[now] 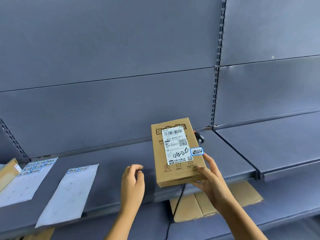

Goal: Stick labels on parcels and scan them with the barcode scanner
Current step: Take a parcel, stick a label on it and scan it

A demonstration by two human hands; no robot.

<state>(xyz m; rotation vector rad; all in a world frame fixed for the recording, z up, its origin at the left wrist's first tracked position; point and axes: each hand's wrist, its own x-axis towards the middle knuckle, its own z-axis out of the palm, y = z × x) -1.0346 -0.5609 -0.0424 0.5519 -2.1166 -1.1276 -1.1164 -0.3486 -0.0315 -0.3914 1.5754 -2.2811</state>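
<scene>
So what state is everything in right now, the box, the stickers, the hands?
Parcel: closed, gripped at its near right corner by the right hand.
Blue sticker: stuck on the parcel, at the shipping label's right edge.
Left hand: open, holding nothing.
Left sticker sheet: lying flat, many stickers left.
Right sticker sheet: lying flat, two stickers left.
Scanner: mostly hidden behind the parcel.
</scene>
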